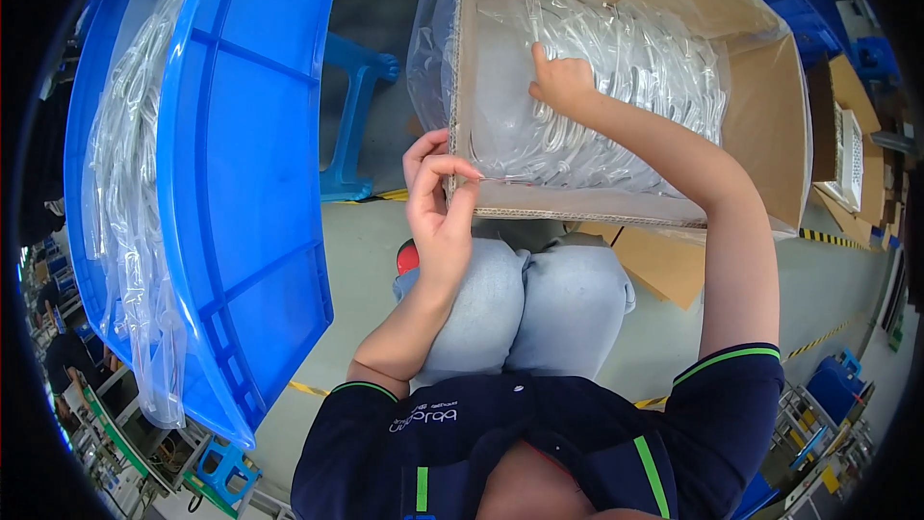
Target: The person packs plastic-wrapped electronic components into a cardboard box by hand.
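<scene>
Inside the open cardboard box (789, 125), several clear-bagged bundles of white cable (664, 67) lie in a row, overlapping one another. My right hand (566, 85) reaches over the leftmost bundles. Its index finger is stretched out against a clear bag and the thumb stands apart, while the other fingers curl. My left hand (441, 188) is at the box's near left corner. Its thumb and index finger are pinched at the rim on what looks like a thin wire end (505, 180), and another finger rests outside the wall.
A big blue plastic bin (255, 135) at the left contains more bagged white cables (135, 173). Behind it stands a blue stool (351, 116). A flat cardboard piece (659, 265) lies under the box, near my knees. Further cartons (852, 96) stand at the far right.
</scene>
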A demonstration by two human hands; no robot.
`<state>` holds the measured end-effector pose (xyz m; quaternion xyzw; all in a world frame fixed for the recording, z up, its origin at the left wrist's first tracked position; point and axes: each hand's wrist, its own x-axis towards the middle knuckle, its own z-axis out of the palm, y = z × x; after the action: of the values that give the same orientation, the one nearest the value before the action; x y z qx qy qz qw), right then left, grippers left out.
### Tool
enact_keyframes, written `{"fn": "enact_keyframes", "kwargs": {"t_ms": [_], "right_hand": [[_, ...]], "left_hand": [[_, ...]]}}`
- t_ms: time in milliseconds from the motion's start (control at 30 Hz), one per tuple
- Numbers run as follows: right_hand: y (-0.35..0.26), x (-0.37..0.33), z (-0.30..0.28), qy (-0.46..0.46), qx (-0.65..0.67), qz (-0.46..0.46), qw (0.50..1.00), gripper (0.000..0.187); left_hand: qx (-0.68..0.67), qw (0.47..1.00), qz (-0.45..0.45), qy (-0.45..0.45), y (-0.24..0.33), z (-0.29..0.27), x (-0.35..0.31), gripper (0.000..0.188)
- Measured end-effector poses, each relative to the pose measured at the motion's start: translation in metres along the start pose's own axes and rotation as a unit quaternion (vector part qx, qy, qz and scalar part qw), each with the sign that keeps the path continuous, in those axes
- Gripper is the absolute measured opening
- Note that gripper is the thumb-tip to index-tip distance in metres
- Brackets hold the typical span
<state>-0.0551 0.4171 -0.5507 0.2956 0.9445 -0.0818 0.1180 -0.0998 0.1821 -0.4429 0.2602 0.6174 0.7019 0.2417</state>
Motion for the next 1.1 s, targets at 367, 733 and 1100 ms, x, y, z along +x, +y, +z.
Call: {"fn": "enact_keyframes", "kwargs": {"t_ms": [367,733,1100], "right_hand": [[-0.045,-0.041,0.033,-0.089,0.185,-0.397,0.894,0.035],[-0.014,-0.032,0.039,0.028,-0.069,-0.152,0.986,0.06],[0.049,-0.001,-0.011,-0.185,0.364,-0.122,0.905,0.059]], "left_hand": [[-0.006,1.0,0.003,0.029,-0.009,0.003,0.003,0.011],[-0.02,0.999,-0.005,0.026,-0.009,0.002,0.001,0.011],[-0.035,0.999,-0.02,0.031,-0.003,0.001,0.001,0.011]]}}
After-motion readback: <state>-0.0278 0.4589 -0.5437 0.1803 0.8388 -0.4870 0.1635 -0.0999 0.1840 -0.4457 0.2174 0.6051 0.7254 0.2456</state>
